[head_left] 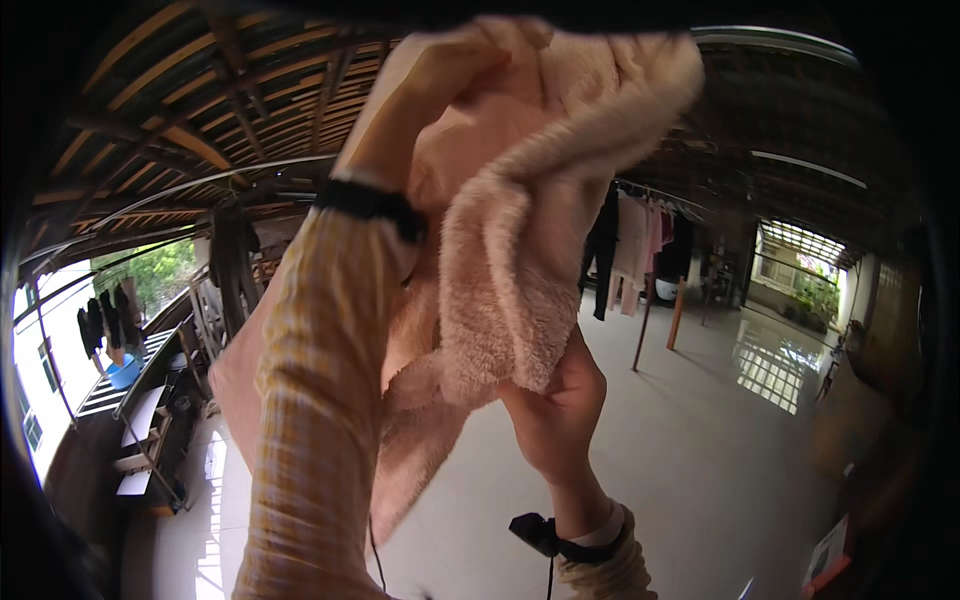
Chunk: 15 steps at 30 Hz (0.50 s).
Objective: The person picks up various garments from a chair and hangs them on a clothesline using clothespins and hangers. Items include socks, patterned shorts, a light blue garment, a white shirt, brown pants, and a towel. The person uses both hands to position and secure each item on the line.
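Note:
A pink fleece garment point(515, 345) with a plush side and a smoother side hangs in front of me; its folds hide what kind of garment it is. High up, my left hand point(465, 65) is closed on its upper part, with the fingertips partly lost in the cloth. Lower down, my right hand point(560, 415) grips the plush bottom edge, its fingers mostly behind the fabric. A yellow checked sleeve point(320, 340) covers my left arm, and each wrist wears a black band.
Clothes point(640, 235) hang from a rail in the back right, near thin upright posts point(677, 315). At the left, a blue basin point(124, 371) sits on a slatted rack beside hanging dark items point(108, 318). A cardboard box point(850, 420) stands at the right.

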Available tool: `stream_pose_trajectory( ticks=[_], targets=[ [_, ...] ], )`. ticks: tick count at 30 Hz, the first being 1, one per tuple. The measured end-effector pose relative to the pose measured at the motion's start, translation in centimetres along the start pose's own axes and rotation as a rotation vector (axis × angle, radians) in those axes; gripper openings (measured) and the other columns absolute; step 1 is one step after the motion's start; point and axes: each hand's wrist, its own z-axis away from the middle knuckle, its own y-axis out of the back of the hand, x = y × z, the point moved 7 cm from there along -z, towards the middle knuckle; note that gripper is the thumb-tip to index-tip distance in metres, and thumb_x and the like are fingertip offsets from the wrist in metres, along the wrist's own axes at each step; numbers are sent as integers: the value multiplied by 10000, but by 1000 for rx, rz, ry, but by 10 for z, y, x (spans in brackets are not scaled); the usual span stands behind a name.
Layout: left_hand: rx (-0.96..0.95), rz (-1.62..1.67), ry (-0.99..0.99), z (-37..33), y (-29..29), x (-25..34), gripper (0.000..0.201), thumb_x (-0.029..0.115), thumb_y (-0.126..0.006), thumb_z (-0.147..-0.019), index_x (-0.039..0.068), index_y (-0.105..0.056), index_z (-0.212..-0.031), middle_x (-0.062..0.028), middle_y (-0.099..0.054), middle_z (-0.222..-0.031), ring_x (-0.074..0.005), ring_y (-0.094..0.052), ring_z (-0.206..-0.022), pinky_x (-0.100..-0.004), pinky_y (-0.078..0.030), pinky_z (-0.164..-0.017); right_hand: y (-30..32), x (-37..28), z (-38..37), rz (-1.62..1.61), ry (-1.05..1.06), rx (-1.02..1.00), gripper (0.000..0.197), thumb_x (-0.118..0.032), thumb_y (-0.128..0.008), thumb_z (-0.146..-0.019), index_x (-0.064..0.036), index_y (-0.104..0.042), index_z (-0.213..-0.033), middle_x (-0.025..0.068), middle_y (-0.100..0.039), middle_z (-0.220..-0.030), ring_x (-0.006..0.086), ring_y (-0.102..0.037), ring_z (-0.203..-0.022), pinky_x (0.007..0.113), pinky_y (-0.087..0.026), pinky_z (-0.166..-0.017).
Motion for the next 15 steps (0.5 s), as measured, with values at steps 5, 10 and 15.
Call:
stream_pose_trajectory(
  ticks=[5, 10, 15],
  targets=[
    [71, -174, 166, 37, 36, -74, 434, 322, -508, -944, 1, -546, -1234, -122, -564, -1224, -194, -518, -1145, -315, -408, -981, 9, 47, -4, -62, -39, -1, 509, 111, -610, -781, 41, -434, -1253, 88, -557, -1179, 144, -550, -1070, 298, -435, -949],
    [-213, -14, 321, 179, 24, -104, 733, 558, -407, -926, 14, -318, -1409, -157, -424, -1378, -249, -398, -1276, -372, -306, -1075, -7, 86, -18, 104, -44, -114, 507, 16, -651, -789, 39, -399, -1229, 114, -532, -1130, 188, -547, -1011, 310, -448, -862],
    [-337, 265, 372, 286, -43, -96, 934, 254, -767, -752, 23, -189, -1448, -143, -301, -1444, -247, -310, -1323, -376, -237, -1097, -17, 61, 4, 602, 197, -557, 391, -172, -727, -754, 11, -536, -1041, 166, -572, -1030, 333, -486, -1078, 394, -407, -855]
  ],
)
